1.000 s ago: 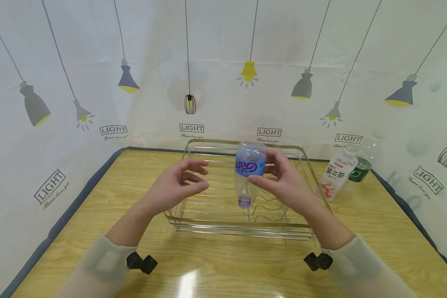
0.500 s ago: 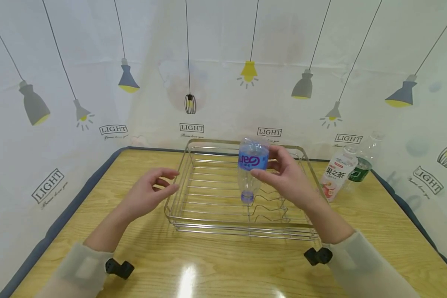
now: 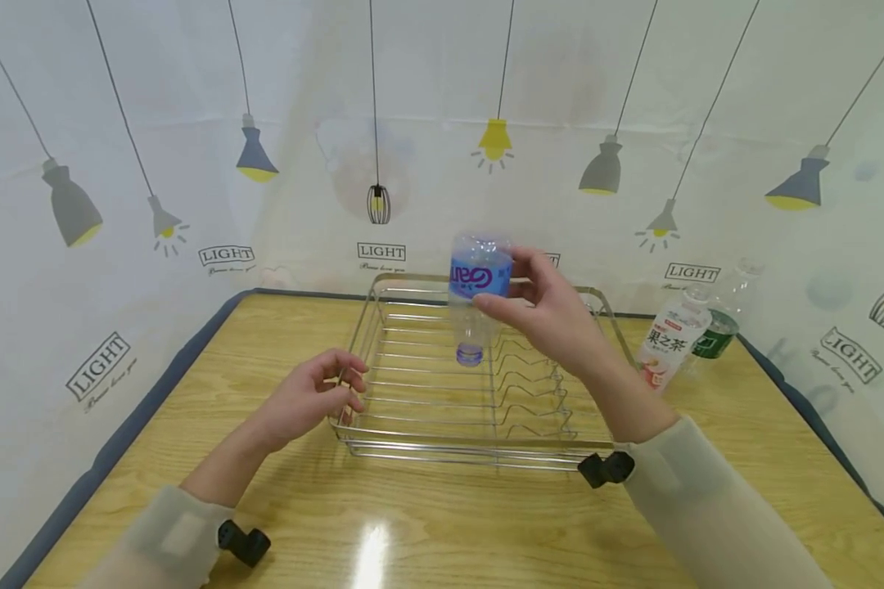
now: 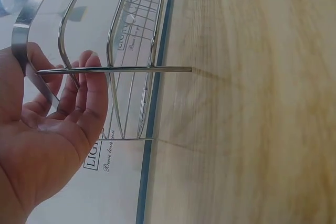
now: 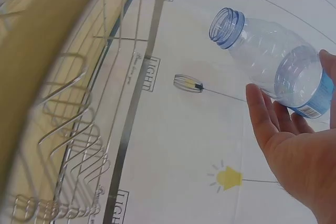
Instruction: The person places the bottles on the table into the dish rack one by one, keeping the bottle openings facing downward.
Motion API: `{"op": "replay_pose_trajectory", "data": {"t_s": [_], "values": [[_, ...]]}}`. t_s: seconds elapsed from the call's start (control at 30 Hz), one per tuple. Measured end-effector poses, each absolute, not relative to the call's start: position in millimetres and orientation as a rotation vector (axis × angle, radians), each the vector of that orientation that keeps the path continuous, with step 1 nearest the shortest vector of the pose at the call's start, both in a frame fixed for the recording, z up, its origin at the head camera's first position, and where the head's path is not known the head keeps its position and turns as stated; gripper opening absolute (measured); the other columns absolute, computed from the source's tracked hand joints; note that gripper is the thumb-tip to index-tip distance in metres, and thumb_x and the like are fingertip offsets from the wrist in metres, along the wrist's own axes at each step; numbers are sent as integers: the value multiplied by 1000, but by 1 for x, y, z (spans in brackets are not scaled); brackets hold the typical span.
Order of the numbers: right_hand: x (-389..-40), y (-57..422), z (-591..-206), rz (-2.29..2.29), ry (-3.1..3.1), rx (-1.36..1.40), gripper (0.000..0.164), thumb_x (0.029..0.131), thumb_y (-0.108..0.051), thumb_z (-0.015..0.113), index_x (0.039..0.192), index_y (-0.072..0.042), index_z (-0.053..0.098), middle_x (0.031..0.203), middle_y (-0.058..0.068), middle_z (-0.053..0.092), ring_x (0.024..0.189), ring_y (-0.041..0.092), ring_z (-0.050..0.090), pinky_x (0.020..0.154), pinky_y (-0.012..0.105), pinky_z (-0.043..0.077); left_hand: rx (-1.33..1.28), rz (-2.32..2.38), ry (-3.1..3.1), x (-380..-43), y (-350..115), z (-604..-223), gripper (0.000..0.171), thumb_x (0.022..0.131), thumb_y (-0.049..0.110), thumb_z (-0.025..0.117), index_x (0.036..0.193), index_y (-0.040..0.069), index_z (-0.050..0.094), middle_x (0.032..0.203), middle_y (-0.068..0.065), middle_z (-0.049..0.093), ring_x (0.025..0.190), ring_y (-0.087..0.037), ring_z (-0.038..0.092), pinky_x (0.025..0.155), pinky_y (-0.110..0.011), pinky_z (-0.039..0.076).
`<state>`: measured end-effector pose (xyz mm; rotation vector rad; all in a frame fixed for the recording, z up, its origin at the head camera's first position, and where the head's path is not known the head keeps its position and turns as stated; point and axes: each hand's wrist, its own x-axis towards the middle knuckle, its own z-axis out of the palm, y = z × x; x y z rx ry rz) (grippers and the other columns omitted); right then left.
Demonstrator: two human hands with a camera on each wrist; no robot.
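Observation:
My right hand (image 3: 556, 315) holds a clear plastic bottle (image 3: 479, 274) with a blue label, thumb and fingers on its two sides. The bottle hangs neck down above the wire dish rack (image 3: 471, 442). In the right wrist view its uncapped blue-tinted neck (image 5: 227, 28) points away from the palm. At the rack's left front corner, my left hand (image 3: 302, 401) grips the rim. Its fingers (image 4: 94, 98) curl around the flat rim and wires in the left wrist view; part of the thumb is hidden behind the rim.
A white-labelled drink bottle (image 3: 672, 337) and a clear bottle with a green label (image 3: 718, 331) stand right of the rack on the wooden table (image 3: 295, 523). Behind hangs a patterned cloth (image 3: 442, 164). Zigzag wire dividers (image 3: 526, 384) line the rack's right side.
My right hand has raised the bottle and carried it slightly left. My left hand moved left from over the rack, and now holds its left rim.

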<state>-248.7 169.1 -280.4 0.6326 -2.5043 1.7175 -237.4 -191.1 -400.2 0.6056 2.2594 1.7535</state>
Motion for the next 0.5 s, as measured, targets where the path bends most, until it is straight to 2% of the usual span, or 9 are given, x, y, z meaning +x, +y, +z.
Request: {"op": "replay_pose_trajectory", "data": {"t_s": [0.27, 0.5], "values": [[-257, 143, -260, 1754, -2453, 650, 72, 101, -29, 82, 162, -19, 44, 143, 10, 59, 124, 26, 65, 99, 35, 63, 614, 1793, 2223, -240, -189, -402, 39, 96, -7, 55, 135, -6, 54, 110, -18, 59, 87, -19, 69, 69, -32, 63], [-279, 128, -259, 1811, -2427, 586, 74, 101, -32, 82, 161, -18, 43, 145, 9, 59, 126, 26, 65, 104, 40, 62, 623, 1804, 2223, -240, -190, -404, 38, 99, -5, 54, 137, -3, 54, 99, -12, 58, 85, -18, 66, 69, -32, 62]]}}
